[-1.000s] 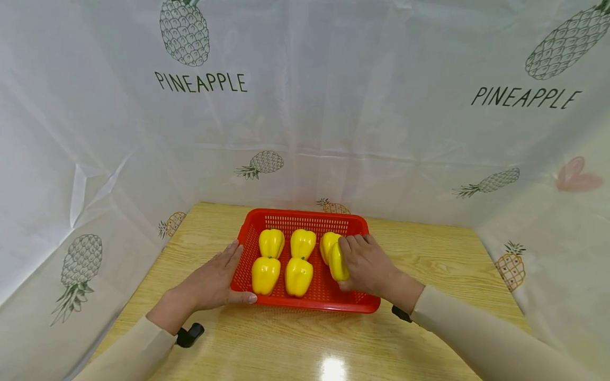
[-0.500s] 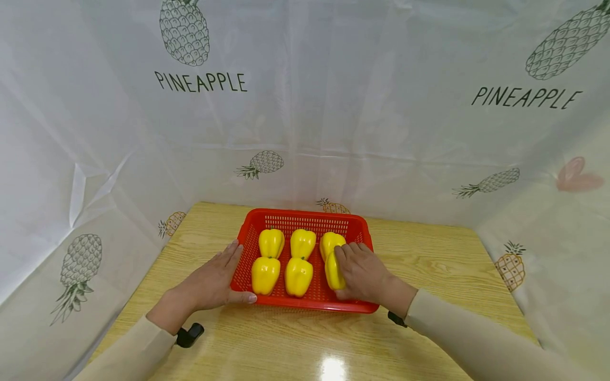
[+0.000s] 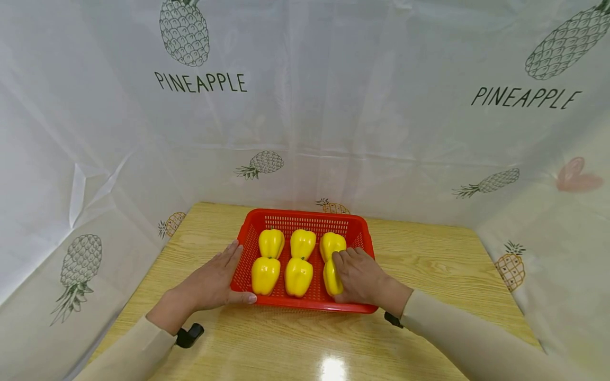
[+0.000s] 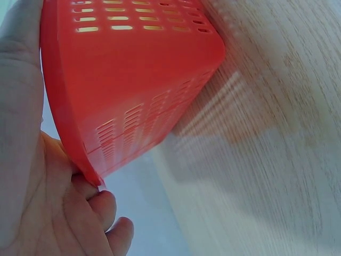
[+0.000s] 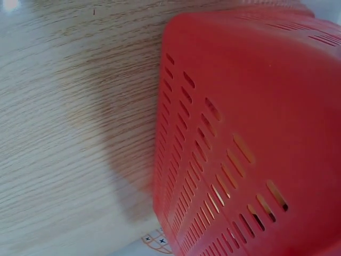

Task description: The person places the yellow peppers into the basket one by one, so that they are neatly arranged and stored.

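Observation:
In the head view, a red slotted plastic basket [image 3: 310,303] holds yellow bell peppers in two rows. My right hand [image 3: 360,275] grips the front-right bell pepper [image 3: 331,278] from its right side, fingers over its top. Just behind it sits another bell pepper [image 3: 332,244]. My left hand [image 3: 209,280] holds the basket's front-left corner, thumb on the front rim and fingers along the left side. The left wrist view shows fingers of the left hand [image 4: 64,202] curled at the red rim [image 4: 69,128]. In the right wrist view the basket wall [image 5: 256,106] hides the right hand.
The basket stands on a wood-grain table [image 3: 419,254]. A pale sheet [image 3: 381,121] printed with pineapples hangs behind and on both sides. Two bell peppers [image 3: 299,277] [image 3: 303,243] form the middle column, and two more [image 3: 265,276] [image 3: 271,243] the left one.
The right hand has moved left and slightly toward the front with the bell pepper, bringing it in front of the back-right one. The left hand and basket have stayed put.

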Tool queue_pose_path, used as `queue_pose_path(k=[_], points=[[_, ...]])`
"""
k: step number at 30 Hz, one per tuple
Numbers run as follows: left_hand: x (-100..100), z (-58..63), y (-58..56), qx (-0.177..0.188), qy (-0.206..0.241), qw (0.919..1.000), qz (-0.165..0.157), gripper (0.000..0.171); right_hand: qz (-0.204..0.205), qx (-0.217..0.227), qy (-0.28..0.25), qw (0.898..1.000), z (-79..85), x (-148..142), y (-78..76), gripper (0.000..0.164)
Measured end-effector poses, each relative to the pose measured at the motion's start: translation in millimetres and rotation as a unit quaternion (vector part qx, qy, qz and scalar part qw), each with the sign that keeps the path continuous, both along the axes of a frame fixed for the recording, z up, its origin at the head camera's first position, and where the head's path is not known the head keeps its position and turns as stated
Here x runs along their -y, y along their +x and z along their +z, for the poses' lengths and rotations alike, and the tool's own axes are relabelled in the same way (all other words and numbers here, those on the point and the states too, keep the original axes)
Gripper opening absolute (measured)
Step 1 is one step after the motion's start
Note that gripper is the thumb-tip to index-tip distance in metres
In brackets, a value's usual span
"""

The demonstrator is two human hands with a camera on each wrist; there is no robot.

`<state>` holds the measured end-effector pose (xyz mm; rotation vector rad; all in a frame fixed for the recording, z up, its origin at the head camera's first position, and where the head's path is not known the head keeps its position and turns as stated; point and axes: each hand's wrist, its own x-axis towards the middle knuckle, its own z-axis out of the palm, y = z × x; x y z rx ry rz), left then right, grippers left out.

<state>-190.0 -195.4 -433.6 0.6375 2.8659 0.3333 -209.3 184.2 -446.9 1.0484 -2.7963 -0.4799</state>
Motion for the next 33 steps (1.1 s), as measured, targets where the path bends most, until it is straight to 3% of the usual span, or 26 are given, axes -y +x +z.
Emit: queue_pose_path(k=[11,19,25,33], points=[[-0.4,0.7,-0.1,0.004,0.0,1.0,0.001,0.137,0.006,0.011,-0.002,1.0,-5.4,-1.0,-1.9,0.08],[-1.2,2.9,0.7,0.004,-0.002,1.0,0.002,0.136,0.015,-0.003,0.024,1.0,-9.0,-2.0,-3.0,0.082],[-0.7,3.3,0.7,0.003,-0.005,1.0,0.002,0.135,0.01,0.014,0.024,1.0,-9.2,-1.5,-3.2,0.08],[-2.5,4.2,1.7,0.007,-0.001,1.0,0.004,0.135,-0.001,0.025,0.056,0.998,-9.3,-0.3,-2.7,0.091]])
